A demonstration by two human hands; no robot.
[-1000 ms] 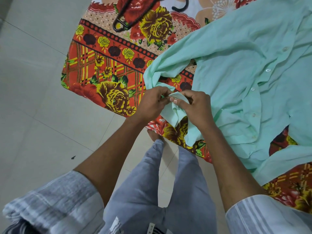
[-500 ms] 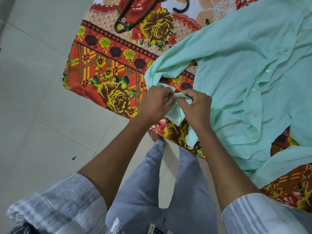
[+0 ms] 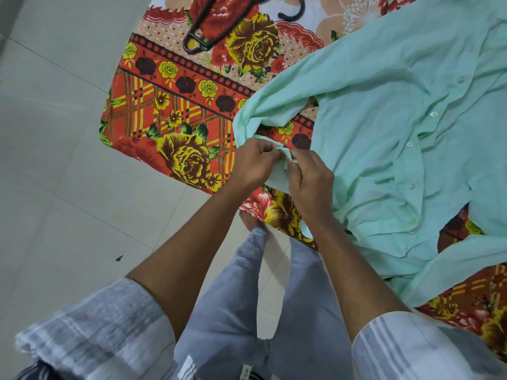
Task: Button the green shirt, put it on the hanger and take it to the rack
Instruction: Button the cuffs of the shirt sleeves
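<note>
Shirt: the green shirt lies spread out on a flowery cloth, on the right side of the picture. Its front faces up and it is full of wrinkles.
Buttons: a row of small pale buttons runs down the middle of the shirt front. I cannot tell if they are done up.
Sleeve: one sleeve reaches out to the left and bends down to the hands. Its end, the cuff, is held up between the two hands.
Left hand: the left hand has its fingers curled and pinches the cuff from the left side.
Right hand: the right hand has its fingers curled too and pinches the same cuff from the right side. The two hands are touching or almost touching at the fingertips.
Hanger: a dark hanger lies on the cloth at the top of the picture, well apart from the hands. It is partly cut off by the top edge.
Cloth: red and orange with big yellow flowers. It hangs over an edge near the person's legs.
Floor: pale tiles on the left.
Person: grey trousers and rolled-up striped sleeves at the bottom.
</note>
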